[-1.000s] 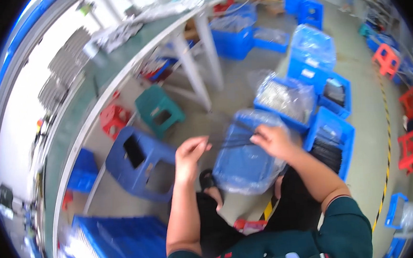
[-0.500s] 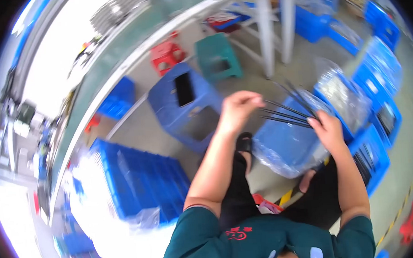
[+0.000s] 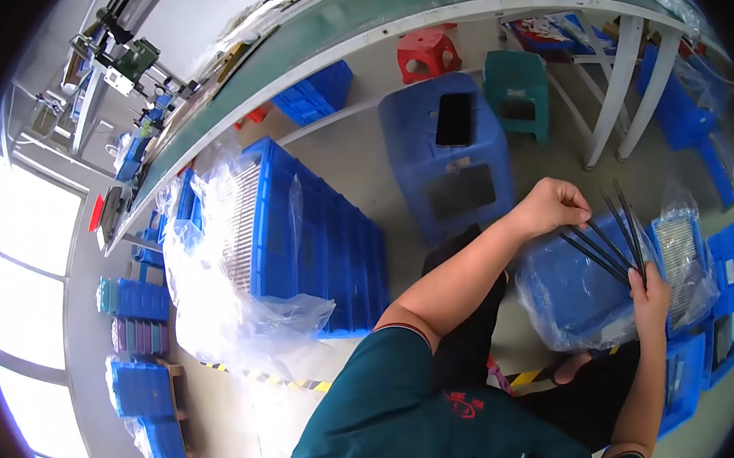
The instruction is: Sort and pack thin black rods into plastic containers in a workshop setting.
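Observation:
Several thin black rods [image 3: 600, 255] fan out from my right hand [image 3: 651, 301], which is closed round their lower ends. My left hand [image 3: 551, 208] is pinched at the far end of one rod, its fingertips together. Below both hands is a blue lidded bin or stool-like surface [image 3: 570, 278] wrapped in clear plastic. What the rods are for or made of cannot be made out.
A blue stool [image 3: 418, 170] carries a black phone [image 3: 455, 121]. Left of my legs stands a stack of blue crates [image 3: 326, 249] with clear plastic film [image 3: 237, 315]. Blue crates of pale thin parts [image 3: 679, 250] stand at right. A green-topped workbench [image 3: 386, 11] runs across the far side.
My view has swung to the left, so the stool, crates and hands now appear further right in the picture. Both hands stay at the rods, which are still fanned out.

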Demonstrator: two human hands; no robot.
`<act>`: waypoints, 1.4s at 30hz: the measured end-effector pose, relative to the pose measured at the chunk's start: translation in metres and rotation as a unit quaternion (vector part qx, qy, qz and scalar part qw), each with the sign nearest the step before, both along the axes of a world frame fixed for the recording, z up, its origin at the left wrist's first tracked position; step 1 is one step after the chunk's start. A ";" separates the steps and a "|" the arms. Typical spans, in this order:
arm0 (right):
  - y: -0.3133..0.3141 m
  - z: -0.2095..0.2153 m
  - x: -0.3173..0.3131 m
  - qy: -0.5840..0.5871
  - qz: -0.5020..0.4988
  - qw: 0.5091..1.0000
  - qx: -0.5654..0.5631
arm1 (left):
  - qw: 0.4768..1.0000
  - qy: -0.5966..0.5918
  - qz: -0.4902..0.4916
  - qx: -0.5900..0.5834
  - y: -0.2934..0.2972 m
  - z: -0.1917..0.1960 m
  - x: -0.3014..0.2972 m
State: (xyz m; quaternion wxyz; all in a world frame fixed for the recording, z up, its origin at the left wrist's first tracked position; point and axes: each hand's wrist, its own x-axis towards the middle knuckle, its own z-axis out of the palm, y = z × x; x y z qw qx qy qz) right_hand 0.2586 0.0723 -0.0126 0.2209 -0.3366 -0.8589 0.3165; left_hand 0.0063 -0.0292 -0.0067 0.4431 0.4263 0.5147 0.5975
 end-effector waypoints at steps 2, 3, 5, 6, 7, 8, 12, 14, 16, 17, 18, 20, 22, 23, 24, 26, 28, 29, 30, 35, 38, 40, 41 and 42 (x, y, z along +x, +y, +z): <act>0.004 -0.008 0.004 0.011 -0.017 1.000 -0.012 | 0.999 0.028 -0.002 0.016 0.008 -0.003 0.000; 0.006 -0.010 0.003 0.018 -0.005 1.000 -0.015 | 0.999 0.036 -0.002 0.017 0.006 -0.005 -0.001; 0.007 -0.010 -0.003 -0.006 0.020 0.998 -0.059 | 0.999 0.051 -0.002 -0.002 -0.003 -0.003 -0.009; 0.009 -0.014 -0.004 -0.013 0.022 0.998 -0.059 | 0.999 0.036 -0.001 -0.004 -0.005 -0.003 -0.013; 0.005 -0.006 -0.008 -0.003 0.028 0.996 -0.087 | 0.997 0.081 0.014 -0.014 -0.009 0.003 -0.016; 0.006 -0.008 -0.011 -0.002 0.032 0.994 -0.102 | 0.995 0.076 0.044 -0.038 -0.014 0.008 -0.021; 0.008 0.003 -0.002 -0.006 0.059 0.970 -0.237 | 0.998 0.012 0.062 -0.020 -0.001 0.003 -0.025; 0.002 0.007 -0.001 -0.005 0.053 0.960 -0.276 | 0.998 -0.035 0.034 -0.033 0.000 0.005 -0.022; 0.000 0.007 0.000 -0.024 0.082 0.950 -0.299 | 0.998 -0.038 0.026 -0.034 0.001 0.002 -0.020; -0.001 0.006 0.000 -0.021 0.094 0.953 -0.287 | 0.999 -0.032 0.017 -0.040 -0.001 0.003 -0.019; -0.002 0.003 0.001 -0.013 0.099 0.954 -0.284 | 0.999 -0.033 0.010 -0.038 -0.001 0.002 -0.018; 0.000 0.004 0.002 -0.020 0.099 0.955 -0.278 | 0.999 -0.035 -0.001 -0.041 -0.003 0.003 -0.019; 0.001 0.006 0.004 -0.026 0.103 0.955 -0.276 | 0.998 -0.040 -0.012 -0.039 -0.003 0.004 -0.019; 0.001 0.007 0.004 -0.023 0.095 0.956 -0.278 | 0.998 -0.039 -0.020 -0.042 -0.003 0.004 -0.019; 0.001 0.008 0.004 -0.024 0.100 0.954 -0.281 | 0.998 -0.033 -0.015 -0.042 -0.004 0.004 -0.018; 0.002 0.009 0.006 -0.034 0.109 0.956 -0.269 | 0.999 -0.019 -0.011 -0.042 -0.004 0.003 -0.017; 0.005 0.008 0.008 -0.041 0.109 0.959 -0.258 | 0.998 -0.028 0.001 -0.049 -0.004 0.004 -0.016; 0.006 0.007 0.008 -0.050 0.119 0.961 -0.244 | 0.998 -0.034 -0.006 -0.051 -0.004 0.005 -0.016; 0.007 0.008 0.009 -0.048 0.113 0.962 -0.245 | 0.998 -0.034 -0.012 -0.052 -0.003 0.004 -0.014; 0.003 0.008 0.012 -0.047 0.108 0.965 -0.235 | 0.999 -0.036 0.008 -0.040 -0.001 0.001 -0.011; 0.006 0.004 0.023 -0.027 0.123 0.967 -0.220 | 0.985 -0.155 -0.075 0.015 0.002 -0.007 -0.009; 0.011 0.008 0.017 -0.024 0.188 0.956 -0.223 | 0.957 -0.248 -0.152 0.020 -0.004 -0.018 -0.026; 0.010 0.008 0.015 -0.029 0.204 0.951 -0.230 | 0.943 -0.273 -0.192 0.006 -0.005 -0.014 -0.027; 0.009 0.010 0.015 -0.023 0.208 0.947 -0.246 | 0.941 -0.258 -0.218 0.022 -0.005 -0.009 -0.022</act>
